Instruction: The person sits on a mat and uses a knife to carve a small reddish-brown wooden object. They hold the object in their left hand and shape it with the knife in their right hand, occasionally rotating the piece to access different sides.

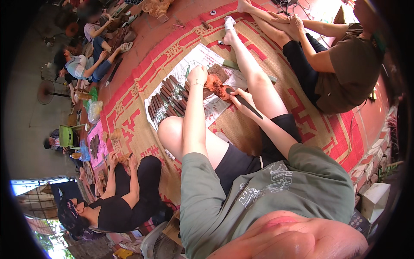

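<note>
A carved reddish-brown wood piece (213,83) lies between my legs, beside a rough brown block (219,72). My left hand (197,74) is closed in a fist at the carving's far left side; what is inside it is hidden. In my right hand (241,102) is a long dark-handled tool (251,108), its rounded dark end at the near right of the carving. The tool's exact kind is too small to tell. Left of the carving, several brown-handled carving tools (165,96) lie in a row on a white printed sheet (202,52).
A red and tan woven mat (146,82) spreads under my legs. One person (345,64) sits at the right; another (125,203), at the lower left, handles a small carving. More people sit at the far left, near a fan (46,93) and a green chair (66,136).
</note>
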Demonstrator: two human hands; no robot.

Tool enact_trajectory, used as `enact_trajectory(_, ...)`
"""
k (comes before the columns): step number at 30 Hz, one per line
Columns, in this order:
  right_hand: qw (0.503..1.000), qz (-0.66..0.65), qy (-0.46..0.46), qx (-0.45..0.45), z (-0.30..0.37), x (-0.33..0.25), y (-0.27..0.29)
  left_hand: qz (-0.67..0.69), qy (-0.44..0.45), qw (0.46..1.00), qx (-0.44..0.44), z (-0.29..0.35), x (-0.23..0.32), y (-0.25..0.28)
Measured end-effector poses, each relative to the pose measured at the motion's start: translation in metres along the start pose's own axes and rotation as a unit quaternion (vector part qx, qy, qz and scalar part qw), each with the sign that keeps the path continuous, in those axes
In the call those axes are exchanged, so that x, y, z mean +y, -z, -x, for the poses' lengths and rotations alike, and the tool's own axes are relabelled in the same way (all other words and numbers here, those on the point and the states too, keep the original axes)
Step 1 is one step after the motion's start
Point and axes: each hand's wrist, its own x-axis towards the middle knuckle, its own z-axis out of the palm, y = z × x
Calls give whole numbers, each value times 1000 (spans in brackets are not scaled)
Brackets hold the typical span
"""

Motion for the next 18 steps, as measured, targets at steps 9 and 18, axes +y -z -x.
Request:
enact_trajectory(9,999,-27,-25,-10,25,5,18,15,-7,1000,6,22,-3,-11)
enact_trajectory(18,999,-28,-15,24,28,-1,22,48,29,994,91,52,27,-12)
